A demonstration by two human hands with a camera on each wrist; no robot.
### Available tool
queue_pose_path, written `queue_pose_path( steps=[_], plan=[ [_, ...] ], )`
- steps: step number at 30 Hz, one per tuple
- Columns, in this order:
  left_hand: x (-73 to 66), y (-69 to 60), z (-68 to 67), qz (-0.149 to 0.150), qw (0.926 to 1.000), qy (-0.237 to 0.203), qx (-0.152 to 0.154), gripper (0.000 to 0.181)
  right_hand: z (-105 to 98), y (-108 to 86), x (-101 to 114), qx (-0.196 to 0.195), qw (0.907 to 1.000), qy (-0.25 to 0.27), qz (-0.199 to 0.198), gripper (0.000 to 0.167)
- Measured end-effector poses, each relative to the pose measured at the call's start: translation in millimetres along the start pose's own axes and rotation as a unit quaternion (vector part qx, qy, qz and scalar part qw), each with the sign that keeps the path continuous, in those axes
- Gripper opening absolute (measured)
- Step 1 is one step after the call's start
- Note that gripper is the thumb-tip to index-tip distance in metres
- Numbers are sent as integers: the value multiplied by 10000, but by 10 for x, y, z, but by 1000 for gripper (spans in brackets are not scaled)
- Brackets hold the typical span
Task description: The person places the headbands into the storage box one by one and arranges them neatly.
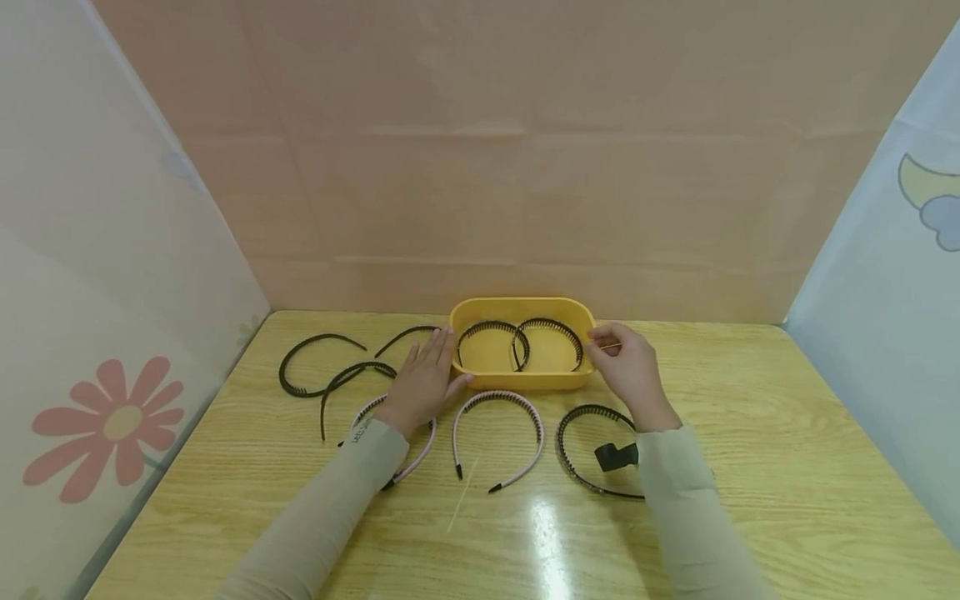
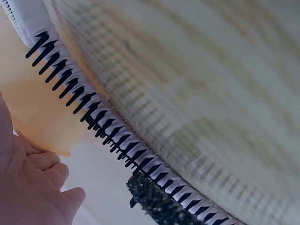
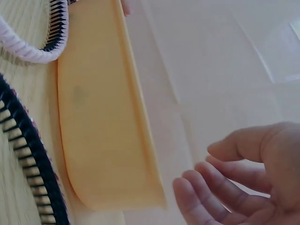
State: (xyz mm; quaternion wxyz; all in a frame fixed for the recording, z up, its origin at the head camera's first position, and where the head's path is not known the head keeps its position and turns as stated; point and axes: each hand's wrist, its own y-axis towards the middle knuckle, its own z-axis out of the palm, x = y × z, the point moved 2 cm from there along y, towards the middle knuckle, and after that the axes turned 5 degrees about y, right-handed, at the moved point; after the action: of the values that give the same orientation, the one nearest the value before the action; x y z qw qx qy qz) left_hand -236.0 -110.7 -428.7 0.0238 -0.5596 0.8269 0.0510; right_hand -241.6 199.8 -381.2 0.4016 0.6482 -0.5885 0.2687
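Observation:
A yellow plastic bin (image 1: 525,382) stands at the back of the table, holding two black toothed headbands, one headband (image 1: 492,326) overlapping the other headband (image 1: 551,323). My left hand (image 1: 420,379) rests against the bin's left end with its fingers extended. At the right end is my right hand (image 1: 630,367), fingers loosely bent beside the rim; the right wrist view shows a gap between these fingers (image 3: 192,187) and the bin wall (image 3: 103,108). Nearest the bin's front lies a pink headband (image 1: 538,417) with black teeth. Another pink headband (image 1: 427,450) lies partly under my left hand.
Slim black headbands (image 1: 283,367) lie at the table's left, some overlapping. A dark toothed headband (image 1: 562,450) lies at front right, partly hidden by my right sleeve (image 1: 675,475) and a black wrist device (image 1: 615,457). A draped wall (image 1: 525,167) rises behind the bin.

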Motion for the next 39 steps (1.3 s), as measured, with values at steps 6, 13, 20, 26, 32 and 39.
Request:
queue_pose_path(
  steps=[6,13,20,26,32,39],
  plan=[
    [0,-2,2,-12,10000,-54,25,83,-113,-89,7,616,9977,-220,-199,20],
    [0,7,13,-71,9999,39,82,84,-161,-191,10,1420,9857,-708,-559,11],
    [-1,9,21,-81,9998,37,150,84,-147,-254,-51,2134,9699,-995,-628,10],
    [5,11,36,-74,9999,-10,135,84,-128,-275,-142,2440,9614,-1123,-602,11],
    [4,11,42,-57,9999,-41,125,84,-123,-276,-211,2572,9566,-1301,-417,14],
    [5,13,37,-73,9999,-33,106,84,-96,-247,-311,2635,9547,-1336,-362,16]
  ],
)
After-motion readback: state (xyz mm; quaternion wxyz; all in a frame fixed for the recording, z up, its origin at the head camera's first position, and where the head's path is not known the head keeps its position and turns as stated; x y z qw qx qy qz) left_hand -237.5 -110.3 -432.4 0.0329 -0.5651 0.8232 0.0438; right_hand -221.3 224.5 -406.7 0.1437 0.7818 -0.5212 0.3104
